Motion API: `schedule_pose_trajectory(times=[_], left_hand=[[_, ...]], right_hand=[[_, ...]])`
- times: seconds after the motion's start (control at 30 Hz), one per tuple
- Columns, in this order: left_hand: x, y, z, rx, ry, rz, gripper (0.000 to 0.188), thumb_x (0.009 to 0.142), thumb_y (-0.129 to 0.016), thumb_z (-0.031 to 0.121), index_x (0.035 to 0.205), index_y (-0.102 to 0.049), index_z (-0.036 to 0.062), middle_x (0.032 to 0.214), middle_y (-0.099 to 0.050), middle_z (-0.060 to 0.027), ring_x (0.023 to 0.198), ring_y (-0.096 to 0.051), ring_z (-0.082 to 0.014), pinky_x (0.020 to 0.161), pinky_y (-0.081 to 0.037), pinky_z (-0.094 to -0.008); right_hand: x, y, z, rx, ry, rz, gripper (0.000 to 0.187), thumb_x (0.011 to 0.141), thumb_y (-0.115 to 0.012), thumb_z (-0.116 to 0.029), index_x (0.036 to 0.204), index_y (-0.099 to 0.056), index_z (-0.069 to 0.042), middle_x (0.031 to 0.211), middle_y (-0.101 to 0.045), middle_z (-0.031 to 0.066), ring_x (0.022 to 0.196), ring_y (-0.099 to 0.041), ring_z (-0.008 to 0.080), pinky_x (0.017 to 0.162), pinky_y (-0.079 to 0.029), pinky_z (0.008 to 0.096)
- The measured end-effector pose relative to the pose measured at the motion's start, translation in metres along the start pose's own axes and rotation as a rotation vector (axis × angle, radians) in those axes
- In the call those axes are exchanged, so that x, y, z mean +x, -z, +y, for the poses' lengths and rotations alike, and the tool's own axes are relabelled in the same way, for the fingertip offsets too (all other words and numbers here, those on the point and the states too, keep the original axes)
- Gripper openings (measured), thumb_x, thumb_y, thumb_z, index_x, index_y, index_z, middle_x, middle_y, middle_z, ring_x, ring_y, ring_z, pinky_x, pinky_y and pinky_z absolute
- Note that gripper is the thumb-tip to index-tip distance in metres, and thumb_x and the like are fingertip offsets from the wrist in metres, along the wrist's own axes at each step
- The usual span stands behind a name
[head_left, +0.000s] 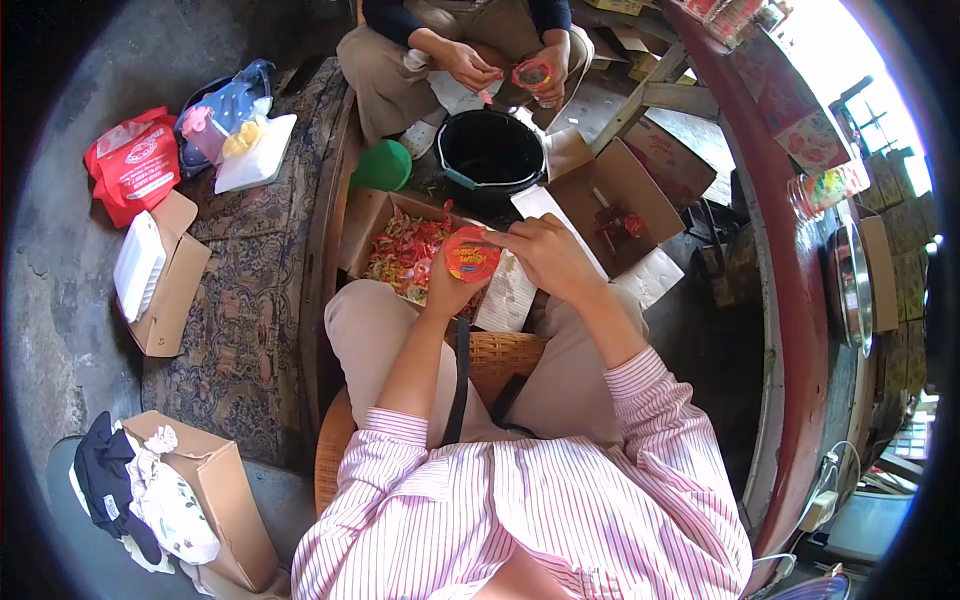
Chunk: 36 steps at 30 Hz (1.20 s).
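My left hand point(452, 290) is wrapped round a small plastic cup, held upright over the front of my lap. Its round red lid point(473, 258) with yellow print faces up. From the right, my right hand point(545, 255) reaches across with its fingertips at the lid's far right edge. Those fingers look closed on the edge, though the thumb is hidden. Just beyond my left hand, a cardboard box point(365, 215) holds a heap of red and clear plastic scraps point(405, 245). A white panel point(507, 297) lies beneath the cup.
Opposite me, a person's hands point(470, 65) hold another red-rimmed cup point(530, 73) above a black bucket point(490, 150). A green bowl point(383, 165) stands left of it. At right is an open cardboard box point(615, 195); a red wooden beam point(790, 400) runs alongside. A patterned mat point(240, 290) lies left.
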<state>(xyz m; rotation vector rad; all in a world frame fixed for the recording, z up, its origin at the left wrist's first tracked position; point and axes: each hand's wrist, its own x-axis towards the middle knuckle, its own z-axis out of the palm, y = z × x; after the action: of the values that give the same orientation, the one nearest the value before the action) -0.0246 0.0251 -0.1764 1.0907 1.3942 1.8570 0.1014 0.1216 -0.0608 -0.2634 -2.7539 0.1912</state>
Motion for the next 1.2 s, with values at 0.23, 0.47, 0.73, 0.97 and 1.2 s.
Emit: schedule_pose_trajectory(times=[0.23, 0.47, 0.73, 0.97, 1.2], left_hand=[[0.0, 0.004, -0.002, 0.035, -0.032, 0.011, 0.053, 0.061, -0.072, 0.0, 0.108, -0.048, 0.0024, 0.103, -0.058, -0.0091, 0.094, -0.056, -0.0175, 0.082, -0.045, -0.0296], [0.001, 0.005, -0.003, 0.066, -0.044, 0.001, 0.055, 0.061, -0.073, 0.0, 0.109, -0.047, 0.0025, 0.104, -0.057, -0.0092, 0.094, -0.056, -0.0184, 0.082, -0.045, -0.0306], [0.0, 0.004, -0.008, 0.091, -0.021, 0.006, 0.056, 0.061, -0.075, 0.004, 0.11, -0.047, 0.0028, 0.104, -0.057, -0.0096, 0.095, -0.056, -0.0191, 0.083, -0.045, -0.0313], [-0.001, 0.007, -0.013, 0.109, -0.039, 0.016, 0.055, 0.061, -0.076, 0.004, 0.108, -0.048, 0.0028, 0.102, -0.058, -0.0097, 0.093, -0.057, -0.0192, 0.081, -0.046, -0.0313], [0.001, 0.0, 0.001, 0.096, -0.029, -0.001, 0.052, 0.061, -0.075, 0.004, 0.106, -0.049, 0.002, 0.1, -0.059, -0.0091, 0.092, -0.058, -0.0187, 0.08, -0.046, -0.0305]], right_hand=[[0.005, -0.008, -0.003, -0.038, 0.086, -0.07, 0.038, 0.067, -0.055, -0.002, 0.103, -0.061, -0.015, 0.074, -0.055, 0.0032, 0.074, -0.054, 0.0191, 0.071, -0.042, 0.031], [0.007, -0.011, -0.002, -0.044, 0.128, -0.049, 0.037, 0.066, -0.055, -0.002, 0.101, -0.062, -0.014, 0.077, -0.055, 0.0033, 0.074, -0.053, 0.0186, 0.071, -0.042, 0.0313], [0.009, -0.011, -0.007, -0.074, 0.138, -0.061, 0.036, 0.065, -0.056, -0.002, 0.098, -0.062, -0.014, 0.084, -0.056, 0.0032, 0.076, -0.053, 0.0187, 0.073, -0.043, 0.0312], [0.011, -0.013, -0.009, -0.082, 0.164, -0.068, 0.036, 0.065, -0.056, -0.002, 0.098, -0.063, -0.014, 0.083, -0.056, 0.0035, 0.076, -0.053, 0.0191, 0.073, -0.043, 0.0316], [-0.002, -0.004, 0.008, -0.14, 0.157, -0.119, 0.035, 0.065, -0.054, -0.003, 0.097, -0.063, -0.015, 0.077, -0.052, 0.0022, 0.074, -0.053, 0.0179, 0.073, -0.043, 0.0311]])
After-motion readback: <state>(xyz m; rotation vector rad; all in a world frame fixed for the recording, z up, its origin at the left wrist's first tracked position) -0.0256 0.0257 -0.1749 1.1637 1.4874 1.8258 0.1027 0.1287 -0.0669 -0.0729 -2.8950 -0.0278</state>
